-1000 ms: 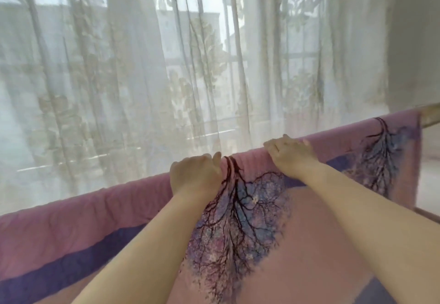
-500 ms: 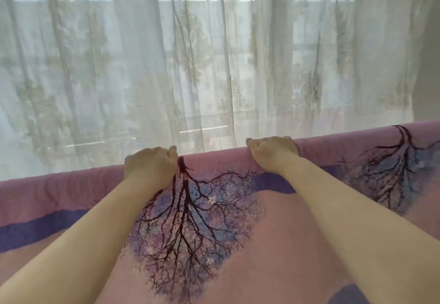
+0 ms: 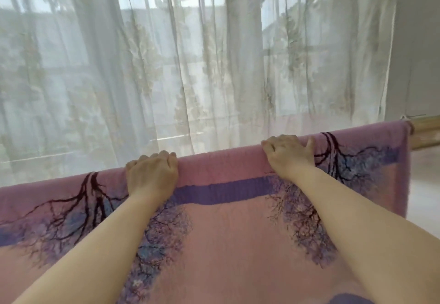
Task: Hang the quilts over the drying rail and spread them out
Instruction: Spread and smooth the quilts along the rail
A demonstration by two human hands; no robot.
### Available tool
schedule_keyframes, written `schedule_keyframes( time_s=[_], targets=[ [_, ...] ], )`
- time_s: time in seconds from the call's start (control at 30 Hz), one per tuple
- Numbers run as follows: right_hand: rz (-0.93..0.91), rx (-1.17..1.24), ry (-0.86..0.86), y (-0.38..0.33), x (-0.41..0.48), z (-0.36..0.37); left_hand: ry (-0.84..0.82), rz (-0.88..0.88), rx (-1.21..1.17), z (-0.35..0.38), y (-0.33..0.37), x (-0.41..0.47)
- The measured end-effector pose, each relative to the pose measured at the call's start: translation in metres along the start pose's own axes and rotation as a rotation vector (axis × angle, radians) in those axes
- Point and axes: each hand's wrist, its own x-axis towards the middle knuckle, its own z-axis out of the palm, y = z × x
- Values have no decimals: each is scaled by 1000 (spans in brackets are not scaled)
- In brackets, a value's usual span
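Observation:
A pink quilt (image 3: 221, 237) with a purple band and dark tree prints hangs draped over the drying rail, covering it from the left edge of view almost to the right. The bare wooden end of the rail (image 3: 425, 132) sticks out past the quilt's right edge. My left hand (image 3: 152, 175) rests on the fold at the top, fingers curled over the far side of the covered rail. My right hand (image 3: 289, 156) grips the same fold further right, beside a tree print, with the thumb spread toward the rail's end.
Sheer white curtains (image 3: 190, 65) with a leaf pattern hang right behind the rail, in front of a bright window. A plain wall (image 3: 419, 42) stands at the right. Pale floor (image 3: 423, 184) shows under the rail's end.
Both hands have slid to the right along the covered rail, past the tree print they flanked. The quilt's right edge and the rail's bare end are in view again.

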Motion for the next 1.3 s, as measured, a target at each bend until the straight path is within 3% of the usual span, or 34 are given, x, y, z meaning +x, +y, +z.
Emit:
schedule_keyframes(
  time_s=[0.2, 0.33, 0.47, 0.57, 0.67, 0.77, 0.87, 0.97, 1.07, 1.17, 1.3],
  targets=[
    [77, -109, -84, 16, 23, -9, -103, -49, 26, 1, 33, 16],
    [78, -56, -61, 14, 36, -5, -165, 205, -165, 8, 112, 29],
    [-31, 266, 34, 19, 37, -3, -26, 423, -97, 22, 175, 24],
    [-110, 326, 189, 57, 37, -5, -24, 303, -41, 34, 173, 37],
    [7, 91, 333, 124, 47, -1, -32, 197, -35, 42, 172, 50],
    [142, 5, 233, 181, 64, -6, -70, 89, -12, 39, 176, 57],
    [115, -39, 165, 210, 82, -9, -170, 3, -16, 35, 192, 63],
    [34, -75, 188, 209, 93, -10, -171, 146, -40, 39, 251, 64],
    [-136, -70, 215, 212, 97, -15, -58, 273, -53, 43, 314, 47],
    [-187, -2, 81, 243, 104, -30, 31, 220, 45, 47, 330, 41],
    [-71, -53, -11, 287, 115, -48, 4, 166, 30, 43, 329, 43]
  ],
)
